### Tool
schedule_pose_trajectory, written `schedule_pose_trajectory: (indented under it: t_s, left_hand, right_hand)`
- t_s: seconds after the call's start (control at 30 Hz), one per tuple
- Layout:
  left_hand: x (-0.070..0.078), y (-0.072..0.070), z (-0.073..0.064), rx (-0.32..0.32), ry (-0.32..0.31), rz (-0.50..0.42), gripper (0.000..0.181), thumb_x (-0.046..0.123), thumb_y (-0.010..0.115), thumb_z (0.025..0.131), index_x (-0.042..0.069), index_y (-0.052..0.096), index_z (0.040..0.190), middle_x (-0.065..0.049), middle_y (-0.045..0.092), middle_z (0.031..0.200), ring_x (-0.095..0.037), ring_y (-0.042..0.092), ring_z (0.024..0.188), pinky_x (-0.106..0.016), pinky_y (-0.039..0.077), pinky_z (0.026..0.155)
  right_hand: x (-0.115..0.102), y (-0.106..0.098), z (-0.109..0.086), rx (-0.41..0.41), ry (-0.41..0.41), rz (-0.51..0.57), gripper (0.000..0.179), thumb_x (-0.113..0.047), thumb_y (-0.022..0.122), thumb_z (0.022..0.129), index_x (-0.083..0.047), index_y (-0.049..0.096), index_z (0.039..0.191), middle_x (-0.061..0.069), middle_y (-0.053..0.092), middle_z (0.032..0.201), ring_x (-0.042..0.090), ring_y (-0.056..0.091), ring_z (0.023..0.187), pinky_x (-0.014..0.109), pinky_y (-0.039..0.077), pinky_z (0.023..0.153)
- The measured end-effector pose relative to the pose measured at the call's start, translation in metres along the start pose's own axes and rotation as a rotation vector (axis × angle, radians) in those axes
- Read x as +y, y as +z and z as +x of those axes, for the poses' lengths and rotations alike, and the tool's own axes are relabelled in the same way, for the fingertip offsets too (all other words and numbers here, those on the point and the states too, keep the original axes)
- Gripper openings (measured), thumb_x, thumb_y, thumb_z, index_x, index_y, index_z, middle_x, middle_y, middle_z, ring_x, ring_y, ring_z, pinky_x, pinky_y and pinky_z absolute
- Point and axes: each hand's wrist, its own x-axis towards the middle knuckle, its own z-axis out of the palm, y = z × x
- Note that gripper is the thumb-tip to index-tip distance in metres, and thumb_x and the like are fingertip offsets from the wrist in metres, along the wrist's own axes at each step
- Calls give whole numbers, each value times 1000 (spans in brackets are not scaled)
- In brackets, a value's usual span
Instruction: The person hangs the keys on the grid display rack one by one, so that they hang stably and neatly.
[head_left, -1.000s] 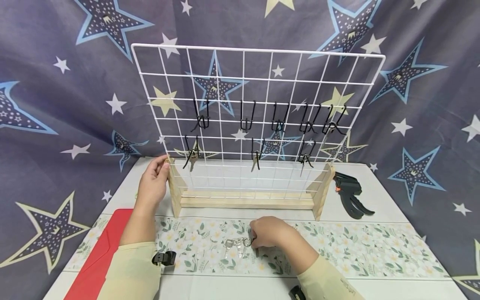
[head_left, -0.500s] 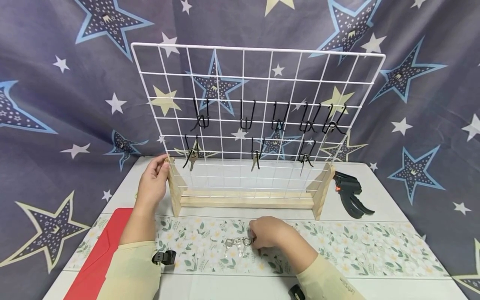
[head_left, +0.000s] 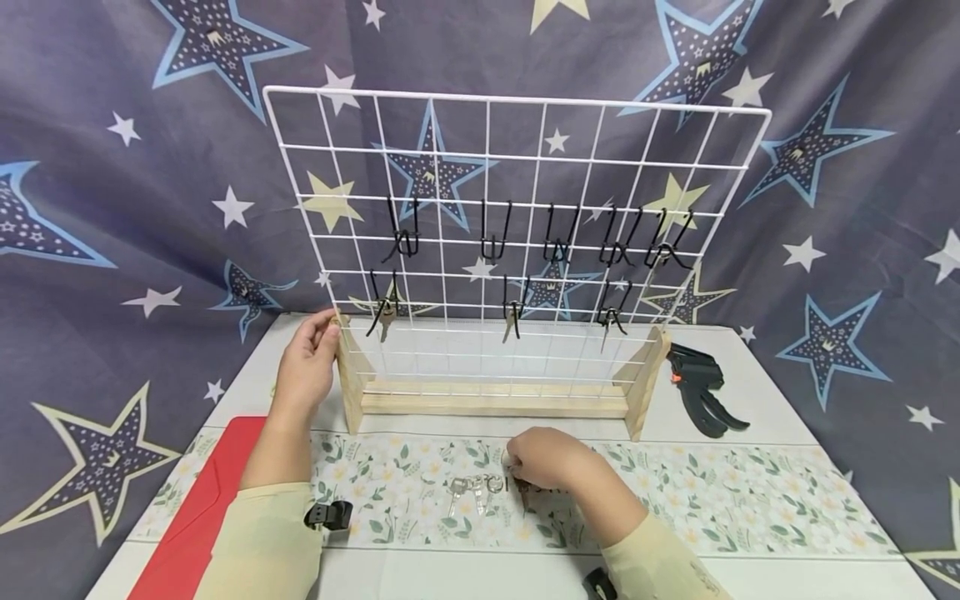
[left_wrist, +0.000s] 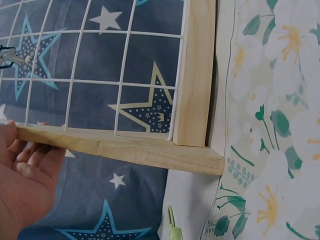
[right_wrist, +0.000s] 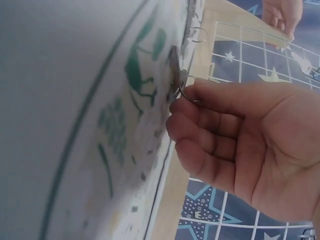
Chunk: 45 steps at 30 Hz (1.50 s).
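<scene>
My left hand (head_left: 307, 362) grips the upper end of the wooden side piece (head_left: 349, 379) of a white wire grid rack (head_left: 487, 157); the left wrist view shows the fingers around this wood. Over the floral strip, my right hand (head_left: 551, 460) pinches a metal key ring (right_wrist: 189, 96) between thumb and forefinger, with a key (right_wrist: 176, 70) on it. Just left of that hand, several silver keys (head_left: 459, 492) lie on the strip, their rings beside them. Black hooks (head_left: 492, 247) hang on the grid in two rows, some bearing keys (head_left: 387, 321).
A red envelope-like folder (head_left: 217, 492) lies at the left of the table. Right of the rack rests a black pistol-shaped tool (head_left: 697, 383). The floral strip (head_left: 712, 500) runs across the white table, and a starry curtain (head_left: 112, 333) hangs behind.
My right hand has shifted slightly right, away from the silver keys, and the key it pinches now shows below it. The left hand stays on the rack.
</scene>
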Motion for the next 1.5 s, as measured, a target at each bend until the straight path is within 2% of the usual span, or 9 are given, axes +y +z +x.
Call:
schedule_pose_trajectory:
  t_s: [0.17,0.43,0.6,0.77,1.0,1.13,1.27,1.4,1.5]
  left_hand:
    - [0,-1,-1,-1,-2,5,45,33,43,105,16,43,147,-9,52,144,-5,52,117,-32,45,107]
    - [-1,-1,0,-3,-8,0,45,32,42,106,16,43,147,-8,51,145,-6,51,118,-33,45,108]
    - [-1,0,0,-9,-18,-8,45,31,42,106,16,42,148,-8,49,147,-8,51,121,-36,43,110]
    - [-2,0,1,-8,-24,-14,44,30,42,106,17,42,148,-7,49,148,-8,50,123,-37,42,111]
    - [-3,0,2,-4,-20,-17,44,29,43,106,17,43,148,-7,50,147,-5,50,120,-31,44,108]
    - [-3,0,2,-3,-13,-11,44,30,42,106,16,43,148,-7,50,147,-4,51,119,-30,45,107]
    - [-2,0,2,-4,-13,-14,44,30,42,106,16,43,148,-8,49,148,-6,50,122,-34,43,110]
    - [-2,0,3,-8,-13,-24,44,29,42,106,15,42,148,-8,49,148,-9,50,124,-37,42,112]
    - [-1,0,3,-11,-14,-32,44,28,42,106,16,42,148,-8,49,148,-10,50,124,-37,42,112]
  right_hand:
    - [4,-7,-6,22,-61,6,26,-17,65,94,-19,54,70,-6,49,64,10,42,59,26,38,55]
    - [9,-21,-14,152,-132,13,34,-5,59,91,-19,42,65,-8,33,58,8,33,54,21,30,51]
    - [12,-29,-18,232,-187,37,24,-8,61,93,-19,55,72,-12,47,64,6,42,59,22,39,56]
    - [14,-34,-24,275,-217,125,10,-16,63,96,-19,65,86,-14,55,72,2,48,63,21,46,60]
    - [18,-44,-34,305,-225,309,6,-21,63,97,-21,64,91,-7,61,72,4,56,60,22,50,57]
    - [21,-50,-40,333,-246,395,6,-27,62,98,-22,64,94,-9,63,71,6,60,63,23,51,56]
    - [23,-56,-46,387,-249,446,10,-33,60,98,-25,65,95,-12,62,71,7,60,64,24,50,54]
    - [23,-60,-50,432,-223,489,15,-40,57,98,-28,65,95,-9,62,73,9,60,65,25,51,55]
    - [25,-63,-53,452,-220,552,16,-40,57,98,-26,66,96,-2,64,77,12,61,68,27,55,61]
